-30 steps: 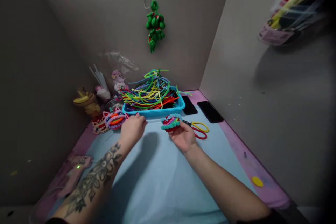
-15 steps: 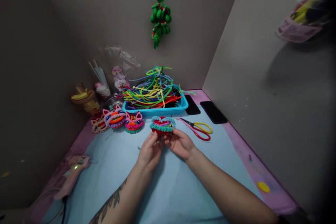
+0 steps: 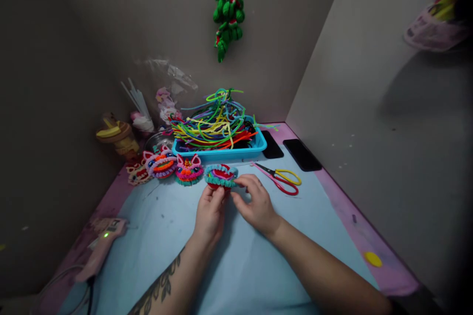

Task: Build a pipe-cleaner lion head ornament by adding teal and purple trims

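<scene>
My left hand [image 3: 210,209] is closed on the red underside of a fuzzy pipe-cleaner craft piece [image 3: 220,182], holding it up over the blue cloth. The piece is mouth-shaped, with teal and light-blue rims around a red inside and some multicoloured strands. At its right end is my right hand [image 3: 257,203], fingers bent and thumb apart; the fingertips appear to touch the rim without gripping it. Just left of the piece sits a pink and orange pipe-cleaner animal head [image 3: 188,171] with pointed ears. Scissors [image 3: 278,177] with one yellow and one red handle lie right of my right hand.
Behind is a blue tray [image 3: 221,153] heaped with pipe cleaners. Two black phones [image 3: 302,154] lie at the right back. More animal heads [image 3: 161,163] stand at left, and a pink glue gun [image 3: 101,251] with a lit green light lies front left. Green crocheted decorations [image 3: 228,15] hang above.
The craft piece has shifted slightly left and turned in my left hand. My right hand has let go of its lower edge, and its fingers have opened at the piece's right end.
</scene>
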Demonstrator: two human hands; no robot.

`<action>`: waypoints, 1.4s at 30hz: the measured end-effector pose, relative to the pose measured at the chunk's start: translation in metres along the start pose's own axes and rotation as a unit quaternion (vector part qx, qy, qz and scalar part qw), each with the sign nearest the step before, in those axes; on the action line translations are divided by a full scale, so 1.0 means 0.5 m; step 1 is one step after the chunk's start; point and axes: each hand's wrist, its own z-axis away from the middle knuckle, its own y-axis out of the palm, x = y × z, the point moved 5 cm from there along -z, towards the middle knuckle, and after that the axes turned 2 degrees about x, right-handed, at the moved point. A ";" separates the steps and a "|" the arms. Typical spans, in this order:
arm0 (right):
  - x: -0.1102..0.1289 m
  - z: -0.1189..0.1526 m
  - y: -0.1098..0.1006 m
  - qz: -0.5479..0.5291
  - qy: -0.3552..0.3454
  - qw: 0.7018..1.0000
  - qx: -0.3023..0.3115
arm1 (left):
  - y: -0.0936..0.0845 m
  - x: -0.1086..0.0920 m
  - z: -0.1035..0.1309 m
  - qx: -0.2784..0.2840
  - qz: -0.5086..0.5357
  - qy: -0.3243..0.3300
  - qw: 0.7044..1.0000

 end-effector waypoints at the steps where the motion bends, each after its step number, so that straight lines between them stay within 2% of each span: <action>1: 0.007 0.000 0.000 0.017 -0.021 1.000 0.004 | 0.000 0.003 0.001 0.006 -0.003 0.002 1.000; 8: 0.005 0.000 0.000 0.064 -0.080 0.995 0.007 | -0.004 0.014 0.000 0.023 -0.039 0.018 0.999; 11: 0.003 -0.001 -0.003 0.079 -0.091 0.993 -0.014 | -0.005 0.019 -0.001 0.027 -0.049 0.025 0.998; 15: 0.002 -0.004 -0.013 0.087 -0.082 0.992 -0.051 | 0.001 0.026 0.002 0.046 -0.052 0.024 0.997; 23: 0.008 -0.008 -0.011 0.067 -0.073 0.995 -0.014 | 0.008 0.018 0.008 0.019 -0.027 0.006 0.999; 34: 0.008 -0.005 -0.009 0.104 -0.031 0.993 -0.046 | 0.007 0.026 0.013 0.007 -0.054 0.029 0.998; 42: 0.015 -0.003 -0.008 0.088 -0.033 0.995 -0.044 | 0.011 0.024 0.019 0.018 -0.018 0.016 1.000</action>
